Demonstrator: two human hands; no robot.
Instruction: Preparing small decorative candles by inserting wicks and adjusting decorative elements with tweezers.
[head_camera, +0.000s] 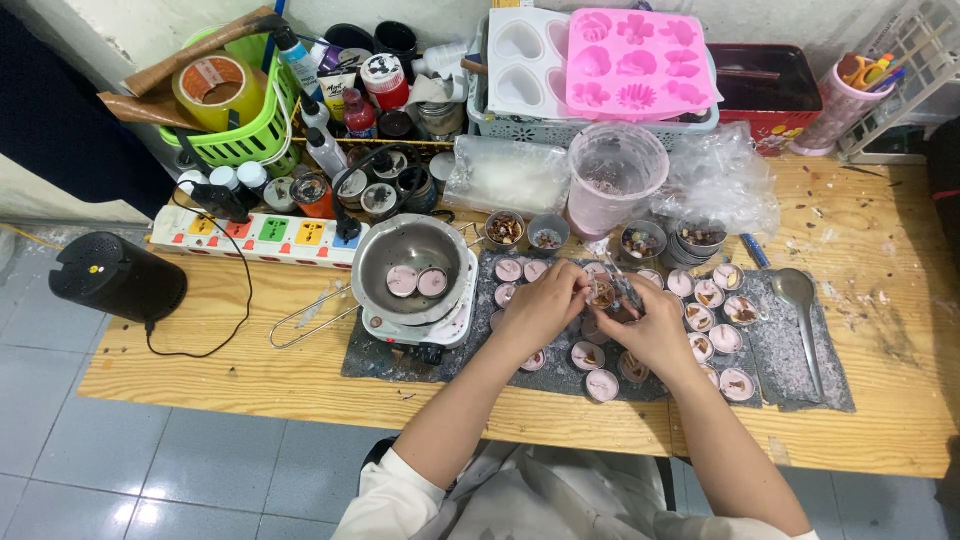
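Note:
My left hand (545, 305) holds a small round candle cup (601, 292) over the grey mat (790, 365). My right hand (655, 325) is next to it, pinching a thin metal tool (617, 283) whose tip reaches into the cup. Several small cups of pink wax with brown bits (728, 338) lie on the mat around both hands. Some cups are hidden under my hands.
A small metal melting pot (415, 262) with two pink discs stands left of the hands, and a long spoon (803, 310) lies to the right. At the back are a power strip (262, 235), a green basket (235, 135), bottles, pink and white moulds (632, 60), and a plastic cup (615, 175).

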